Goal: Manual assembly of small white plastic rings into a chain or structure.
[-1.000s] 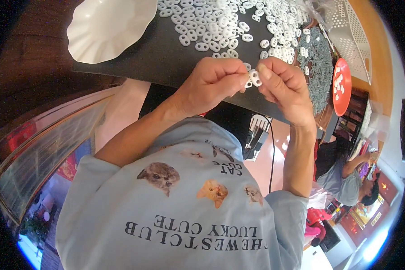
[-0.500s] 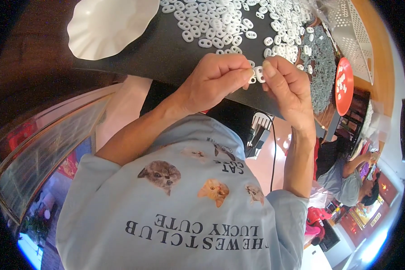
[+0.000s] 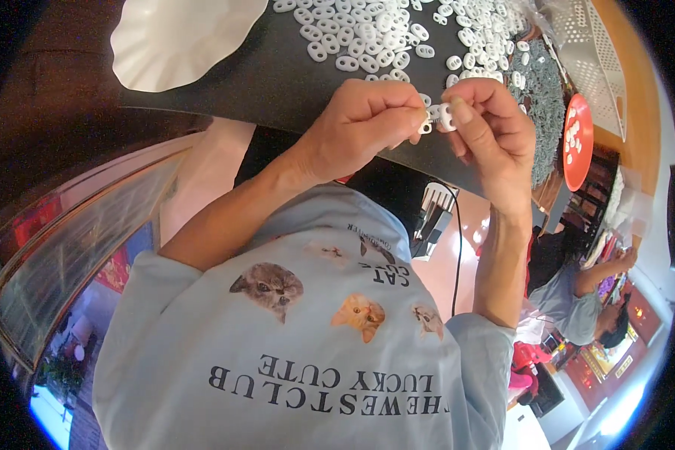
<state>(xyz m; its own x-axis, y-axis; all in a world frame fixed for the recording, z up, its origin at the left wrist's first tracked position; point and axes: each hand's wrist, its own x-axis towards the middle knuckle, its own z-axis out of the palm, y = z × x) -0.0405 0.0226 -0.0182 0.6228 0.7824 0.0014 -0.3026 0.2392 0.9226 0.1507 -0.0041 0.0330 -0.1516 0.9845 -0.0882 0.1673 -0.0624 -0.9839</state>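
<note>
Over the table's near edge, my left hand (image 3: 371, 124) is closed, thumb and forefinger pinching a small white cord-lock part (image 3: 425, 127) that mostly hides behind the fingertips. Close beside it, my right hand (image 3: 495, 131) pinches a white oval two-hole cord-lock piece (image 3: 448, 116) between thumb and fingers. In the narrow gap between the two parts shows what looks like a small coil spring (image 3: 434, 114). Beyond my hands lies a heap of the same white two-hole pieces (image 3: 360, 34) on the dark table (image 3: 277, 90).
A white scalloped dish (image 3: 176, 45) stands at the far left. On the right are more white pieces (image 3: 484, 37), a pile of small grey parts (image 3: 545, 112), a red plate (image 3: 576, 142) holding white bits, and a white perforated basket (image 3: 596, 67). Another person (image 3: 577, 300) sits farther right.
My right hand has moved slightly right, widening the gap between the two white parts; the spring-like coil now shows there. My left hand stays almost in place.
</note>
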